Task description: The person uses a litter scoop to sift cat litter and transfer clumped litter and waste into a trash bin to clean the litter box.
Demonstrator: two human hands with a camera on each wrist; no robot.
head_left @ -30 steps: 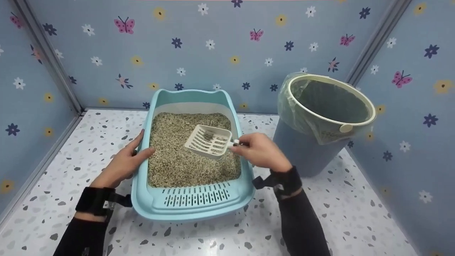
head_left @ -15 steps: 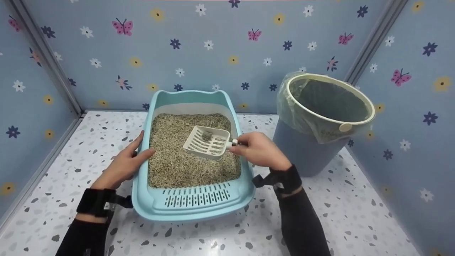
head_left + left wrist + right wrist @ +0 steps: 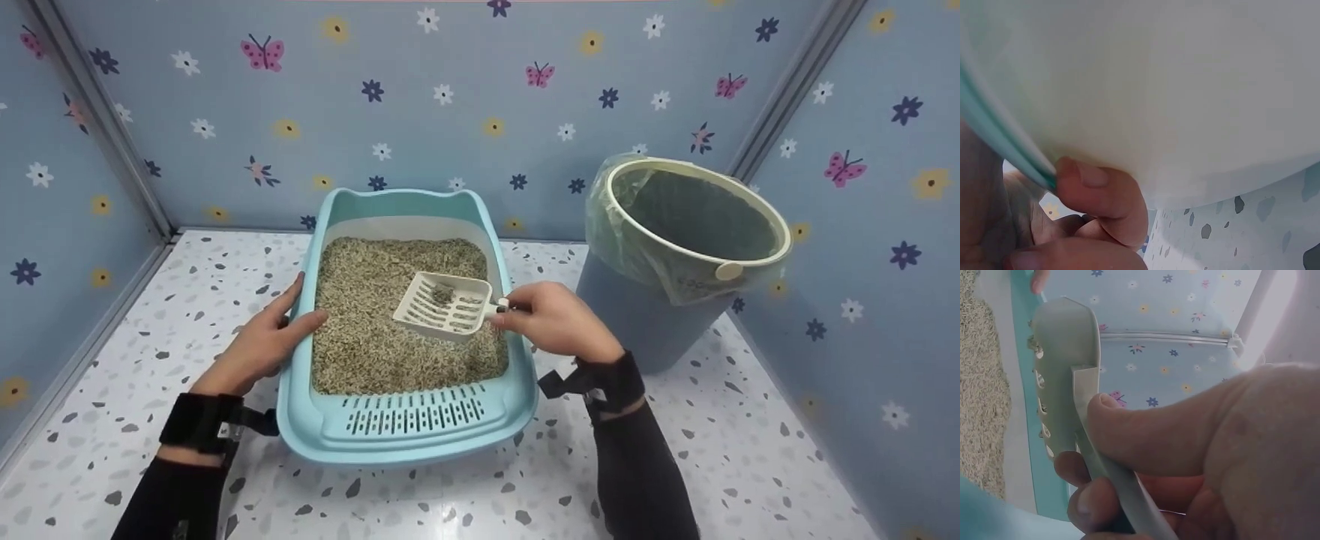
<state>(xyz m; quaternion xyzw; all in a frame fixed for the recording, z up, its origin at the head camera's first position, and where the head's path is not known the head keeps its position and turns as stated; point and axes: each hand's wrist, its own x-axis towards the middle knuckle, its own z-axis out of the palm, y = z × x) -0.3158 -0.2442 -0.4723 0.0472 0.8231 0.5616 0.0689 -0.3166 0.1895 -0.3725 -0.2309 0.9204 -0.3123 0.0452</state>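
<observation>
Above the litter box (image 3: pixel 405 450), the person's right hand (image 3: pixel 559 319) grips the scoop (image 3: pixel 450 307), whose clump (image 3: pixel 442 293) could spill if tilted, while the left hand (image 3: pixel 261 341) holds the litter box's left rim (image 3: pixel 296 375).

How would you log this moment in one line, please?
left hand: grips litter tray | right hand: holds scoop above litter | scoop: dark clump inside | lined bin: at right

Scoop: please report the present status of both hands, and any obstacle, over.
Left hand grips litter box by side rim. Right hand holds scoop over litter. Dark clump in scoop. No obstacle seen above scoop.
</observation>
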